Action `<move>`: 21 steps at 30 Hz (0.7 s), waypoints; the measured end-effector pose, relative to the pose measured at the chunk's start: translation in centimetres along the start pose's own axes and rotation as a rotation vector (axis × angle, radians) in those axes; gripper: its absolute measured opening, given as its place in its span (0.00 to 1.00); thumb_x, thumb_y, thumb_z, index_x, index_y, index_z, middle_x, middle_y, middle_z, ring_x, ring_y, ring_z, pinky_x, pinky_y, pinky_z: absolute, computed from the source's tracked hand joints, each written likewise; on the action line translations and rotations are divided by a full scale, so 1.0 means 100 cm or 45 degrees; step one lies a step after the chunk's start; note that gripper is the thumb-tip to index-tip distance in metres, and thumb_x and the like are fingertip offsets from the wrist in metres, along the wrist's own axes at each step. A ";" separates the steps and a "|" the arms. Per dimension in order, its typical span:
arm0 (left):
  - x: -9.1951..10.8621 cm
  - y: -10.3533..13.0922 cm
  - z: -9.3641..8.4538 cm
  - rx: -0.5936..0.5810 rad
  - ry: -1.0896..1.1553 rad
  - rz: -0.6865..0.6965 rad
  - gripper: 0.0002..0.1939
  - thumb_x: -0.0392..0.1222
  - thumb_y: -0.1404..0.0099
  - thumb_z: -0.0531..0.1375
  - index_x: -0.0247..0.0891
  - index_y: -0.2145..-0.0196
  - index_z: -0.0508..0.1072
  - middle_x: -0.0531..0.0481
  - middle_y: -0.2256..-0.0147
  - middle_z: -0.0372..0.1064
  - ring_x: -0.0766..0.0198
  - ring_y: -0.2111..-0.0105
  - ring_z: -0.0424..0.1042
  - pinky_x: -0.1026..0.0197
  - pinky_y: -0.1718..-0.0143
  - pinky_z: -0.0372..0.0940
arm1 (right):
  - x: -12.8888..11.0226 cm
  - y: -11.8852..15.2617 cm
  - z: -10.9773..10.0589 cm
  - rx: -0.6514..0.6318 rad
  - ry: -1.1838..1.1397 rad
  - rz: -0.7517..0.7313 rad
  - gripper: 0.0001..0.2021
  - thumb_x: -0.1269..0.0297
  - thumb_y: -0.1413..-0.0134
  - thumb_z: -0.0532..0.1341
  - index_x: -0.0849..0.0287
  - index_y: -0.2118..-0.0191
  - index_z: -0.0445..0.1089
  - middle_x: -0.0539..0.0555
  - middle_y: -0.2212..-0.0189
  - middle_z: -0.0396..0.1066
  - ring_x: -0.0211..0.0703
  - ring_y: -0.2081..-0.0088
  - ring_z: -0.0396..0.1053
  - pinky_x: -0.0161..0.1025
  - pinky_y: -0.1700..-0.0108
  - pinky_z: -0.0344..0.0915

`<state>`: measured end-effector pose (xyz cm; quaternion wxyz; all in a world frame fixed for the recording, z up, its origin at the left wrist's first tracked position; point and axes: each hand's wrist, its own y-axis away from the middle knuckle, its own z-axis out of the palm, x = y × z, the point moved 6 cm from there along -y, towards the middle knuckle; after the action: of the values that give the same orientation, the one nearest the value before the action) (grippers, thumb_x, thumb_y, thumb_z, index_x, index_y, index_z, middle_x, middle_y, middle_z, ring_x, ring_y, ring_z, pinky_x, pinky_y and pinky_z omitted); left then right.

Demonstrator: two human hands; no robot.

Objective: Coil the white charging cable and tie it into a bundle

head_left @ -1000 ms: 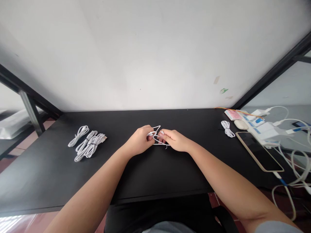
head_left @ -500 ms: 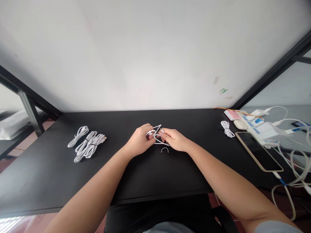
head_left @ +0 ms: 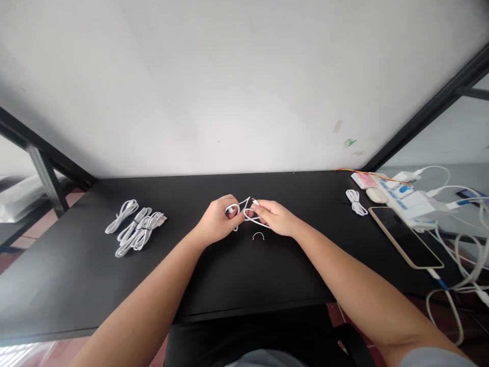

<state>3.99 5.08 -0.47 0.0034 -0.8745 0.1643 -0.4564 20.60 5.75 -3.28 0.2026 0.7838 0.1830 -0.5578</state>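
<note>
Left hand (head_left: 219, 221) curls round part of a thin white cable (head_left: 260, 223), which loops loosely. Right hand (head_left: 277, 218) pinches the cable near its small white connector (head_left: 255, 202). Cable spans the gap between both hands, over the middle of a matte black tabletop (head_left: 248, 275); fingers hide some strands. Curved, thin white strip (head_left: 258, 233) lies just nearer the body, apart from the cable. Step in hand, by judgement: handling loose loops, winding or unwinding unclear. Next move seems to call for steady left grip, connector end clear of the loops.

A phone (head_left: 407, 237) lies beside a power strip (head_left: 396, 201).
</note>
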 end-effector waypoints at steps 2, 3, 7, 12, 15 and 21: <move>-0.002 0.000 -0.004 0.055 0.030 -0.042 0.20 0.52 0.36 0.62 0.33 0.75 0.67 0.54 0.72 0.63 0.78 0.75 0.58 0.69 0.70 0.55 | -0.001 0.000 -0.005 0.073 0.016 -0.009 0.29 0.36 0.35 0.52 0.61 0.60 0.71 0.44 0.80 0.52 0.31 0.78 0.50 0.33 0.73 0.51; -0.003 0.000 -0.005 0.087 0.044 -0.065 0.21 0.54 0.35 0.61 0.33 0.75 0.67 0.54 0.72 0.63 0.78 0.75 0.58 0.69 0.70 0.55 | -0.001 0.000 -0.008 0.108 0.014 -0.013 0.29 0.36 0.35 0.52 0.61 0.60 0.72 0.43 0.81 0.52 0.31 0.78 0.50 0.33 0.73 0.51; -0.009 -0.001 -0.008 0.148 0.086 -0.147 0.25 0.60 0.33 0.57 0.33 0.75 0.68 0.54 0.76 0.62 0.76 0.75 0.58 0.69 0.69 0.56 | 0.000 -0.001 -0.016 0.214 -0.039 0.008 0.28 0.37 0.35 0.53 0.60 0.64 0.71 0.43 0.83 0.50 0.30 0.80 0.48 0.34 0.75 0.48; -0.014 -0.002 -0.008 0.157 0.041 -0.213 0.28 0.64 0.33 0.56 0.34 0.74 0.70 0.54 0.77 0.64 0.75 0.75 0.59 0.69 0.70 0.55 | 0.000 -0.003 -0.018 0.218 -0.281 -0.082 0.26 0.38 0.37 0.57 0.60 0.67 0.69 0.41 0.84 0.45 0.29 0.81 0.44 0.34 0.75 0.48; -0.016 -0.002 -0.009 0.181 0.011 -0.235 0.27 0.64 0.34 0.56 0.34 0.74 0.70 0.54 0.77 0.65 0.75 0.76 0.60 0.69 0.70 0.56 | -0.002 -0.003 -0.019 0.210 -0.443 -0.136 0.25 0.39 0.39 0.60 0.60 0.68 0.69 0.40 0.85 0.43 0.28 0.82 0.41 0.34 0.76 0.46; -0.021 0.000 -0.015 0.265 0.123 -0.332 0.25 0.62 0.32 0.55 0.35 0.71 0.71 0.52 0.74 0.73 0.73 0.74 0.69 0.69 0.67 0.61 | -0.003 -0.001 -0.023 0.228 -0.629 -0.177 0.24 0.40 0.39 0.61 0.59 0.69 0.70 0.40 0.85 0.42 0.28 0.82 0.42 0.34 0.76 0.46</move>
<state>1.71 5.94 -1.26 0.0269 -0.8604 0.0013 -0.5090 22.30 7.04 -2.32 0.1319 0.6243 0.1314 -0.7586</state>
